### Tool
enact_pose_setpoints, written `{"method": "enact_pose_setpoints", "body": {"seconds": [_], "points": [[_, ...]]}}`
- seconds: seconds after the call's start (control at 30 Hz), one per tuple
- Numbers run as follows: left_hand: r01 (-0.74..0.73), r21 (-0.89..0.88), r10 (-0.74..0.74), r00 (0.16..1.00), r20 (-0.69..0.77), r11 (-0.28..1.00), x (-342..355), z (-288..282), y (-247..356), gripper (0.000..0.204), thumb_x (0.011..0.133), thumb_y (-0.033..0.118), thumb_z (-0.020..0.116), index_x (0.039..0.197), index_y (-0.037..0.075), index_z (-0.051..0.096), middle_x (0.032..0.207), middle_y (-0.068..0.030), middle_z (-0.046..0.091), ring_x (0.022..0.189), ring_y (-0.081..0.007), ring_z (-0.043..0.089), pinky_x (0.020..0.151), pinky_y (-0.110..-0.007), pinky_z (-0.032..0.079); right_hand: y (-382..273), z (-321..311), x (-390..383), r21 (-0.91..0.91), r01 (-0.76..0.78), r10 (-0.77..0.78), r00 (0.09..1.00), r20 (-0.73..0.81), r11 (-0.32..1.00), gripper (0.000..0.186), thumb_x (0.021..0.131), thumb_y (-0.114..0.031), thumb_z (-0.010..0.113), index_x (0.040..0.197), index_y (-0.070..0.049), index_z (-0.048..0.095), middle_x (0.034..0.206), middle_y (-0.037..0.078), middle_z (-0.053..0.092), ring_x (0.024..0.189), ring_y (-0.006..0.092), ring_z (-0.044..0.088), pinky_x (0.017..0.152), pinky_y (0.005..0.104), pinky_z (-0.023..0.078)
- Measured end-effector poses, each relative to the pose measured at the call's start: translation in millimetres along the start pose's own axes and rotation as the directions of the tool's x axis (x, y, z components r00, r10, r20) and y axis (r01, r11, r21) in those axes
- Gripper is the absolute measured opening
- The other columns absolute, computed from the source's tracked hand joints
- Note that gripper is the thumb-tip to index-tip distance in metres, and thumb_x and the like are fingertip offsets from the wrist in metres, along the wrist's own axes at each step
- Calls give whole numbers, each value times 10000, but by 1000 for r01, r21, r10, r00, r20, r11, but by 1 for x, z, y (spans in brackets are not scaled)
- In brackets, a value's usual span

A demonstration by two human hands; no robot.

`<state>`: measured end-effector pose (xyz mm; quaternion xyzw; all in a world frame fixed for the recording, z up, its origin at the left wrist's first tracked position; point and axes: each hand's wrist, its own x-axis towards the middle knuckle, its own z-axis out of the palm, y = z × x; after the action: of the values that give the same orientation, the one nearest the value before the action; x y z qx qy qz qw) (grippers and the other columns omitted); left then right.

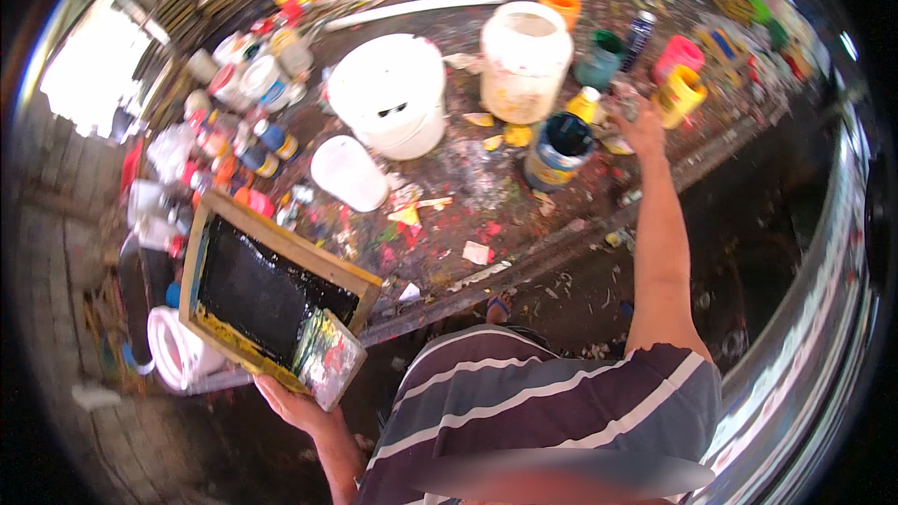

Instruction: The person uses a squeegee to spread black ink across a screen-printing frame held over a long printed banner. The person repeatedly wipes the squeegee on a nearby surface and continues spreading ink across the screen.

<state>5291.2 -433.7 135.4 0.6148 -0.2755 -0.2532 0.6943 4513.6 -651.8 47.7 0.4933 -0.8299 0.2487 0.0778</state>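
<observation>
My left hand grips the near edge of a wooden-framed printing screen, held tilted at the table's left front. Wet black ink covers much of the mesh, and yellow stains mark the near side of the frame. Across its lower right corner lies a flat, paint-smeared squeegee-like piece. My right arm is stretched over the table, and the right hand is closed around something greyish and crumpled, too blurred to name. Around that hand stand a dark-filled can, a yellow-topped bottle and a yellow cup.
Two white buckets and a white container stand mid-table. A green jar, a pink cup and an orange cup are at the back right. Several bottles crowd the left side. The table's front edge runs diagonally.
</observation>
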Motion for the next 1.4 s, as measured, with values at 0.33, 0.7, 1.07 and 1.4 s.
{"method": "enact_pose_setpoints", "body": {"seconds": [0.33, 0.7, 1.07, 1.4], "points": [[28, -44, -33, 991, -130, 999, -36, 25, 43, 631, 1245, 454, 540, 1697, 15, 507, 1595, -100, 612, 1419, -251, 621, 1218, -439, 490, 21, 68, 18, -119, 87, -69, 987, 143, 989, 732, 1000, -529, 814, 1636, -246, 586, 1594, 246, 632, 1463, 518, 586, 1181, 685, 495], [58, -141, -61, 998, -19, 988, -3, 25, 23, 603, 1252, 437, 529, 1685, 17, 515, 1567, -100, 620, 1416, -235, 606, 1217, -431, 477, 25, -36, -48, 274, 11, 73, 953, -293, 962, 417, 876, 83, 687, 1266, -32, 779, 1240, 215, 788, 1175, 421, 770, 1066, 485, 594], [221, 25, -196, 798, 570, 975, 54, 80, -10, 560, 1260, 358, 538, 1708, 23, 509, 1473, -82, 663, 1291, -180, 616, 1117, -365, 492, -108, -186, -299, 977, -128, 339, 938, 63, 170, 763, 980, -445, 842, 1609, -61, 646, 1410, 85, 783, 1098, 163, 758, 745, 277, 612], [302, 198, -183, -80, 980, 932, -6, 125, -13, 553, 1271, 276, 491, 1706, -65, 490, 1617, -126, 639, 1453, -200, 602, 1251, -379, 450, -326, -129, -483, 856, -260, 280, 868, 410, -446, 1032, 857, -684, 899, 1637, -74, 608, 1327, 99, 807, 1023, 187, 787, 717, 316, 664]]}}
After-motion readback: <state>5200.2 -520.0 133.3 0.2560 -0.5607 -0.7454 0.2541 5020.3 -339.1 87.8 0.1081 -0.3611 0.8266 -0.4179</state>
